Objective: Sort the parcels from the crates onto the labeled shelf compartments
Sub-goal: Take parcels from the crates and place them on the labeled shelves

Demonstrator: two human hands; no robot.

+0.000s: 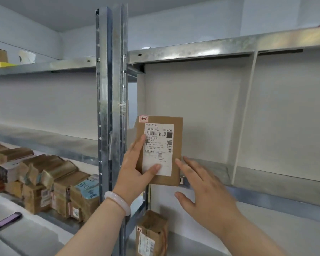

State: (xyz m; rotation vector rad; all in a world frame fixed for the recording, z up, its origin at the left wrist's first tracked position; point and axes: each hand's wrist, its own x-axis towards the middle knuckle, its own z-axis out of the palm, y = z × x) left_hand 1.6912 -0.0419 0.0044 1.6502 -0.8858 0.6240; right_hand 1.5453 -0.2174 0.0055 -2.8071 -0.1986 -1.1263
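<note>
My left hand grips a flat brown cardboard parcel upright, thumb across its white shipping label; a small pink tag marked 1-1 sits on its top left corner. The parcel is held in front of the left end of a shelf compartment, by the steel upright. My right hand hovers just right of the parcel with straight spread fingers, holding nothing. A second brown parcel tagged 2-1 stands on the shelf level below.
A white divider panel bounds the compartment on the right. Several brown parcels are stacked on the left bay's shelf. A purple phone lies at the lower left. A white cup and yellow item sit on the upper left shelf.
</note>
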